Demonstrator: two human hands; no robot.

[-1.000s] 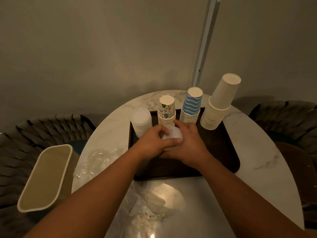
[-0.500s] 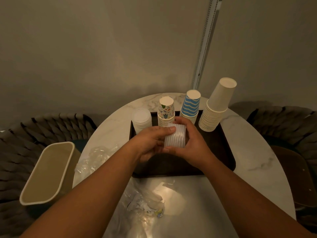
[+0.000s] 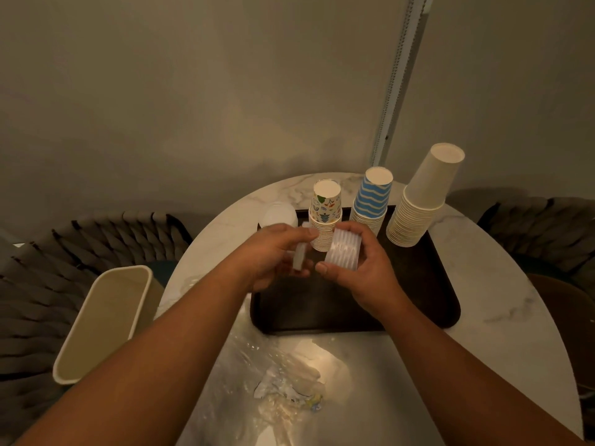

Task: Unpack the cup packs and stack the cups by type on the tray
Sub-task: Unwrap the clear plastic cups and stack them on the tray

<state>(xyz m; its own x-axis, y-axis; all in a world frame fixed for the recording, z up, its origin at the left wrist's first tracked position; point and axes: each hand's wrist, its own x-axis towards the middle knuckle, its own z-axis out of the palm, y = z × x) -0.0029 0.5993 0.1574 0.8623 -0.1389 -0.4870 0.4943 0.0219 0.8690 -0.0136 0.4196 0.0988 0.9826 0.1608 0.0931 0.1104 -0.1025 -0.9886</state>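
The hands have drawn apart since the earlier frame: the right hand [image 3: 360, 272] now grips the clear cups [image 3: 343, 250] alone above the tray [image 3: 428, 304], the left hand [image 3: 273, 255] pinching what looks like one separated cup [image 3: 299, 257]. No writing is legible.

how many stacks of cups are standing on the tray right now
4: a clear stack at the tray's far left, partly behind the left hand, then a patterned stack, a blue striped stack and a plain stack.
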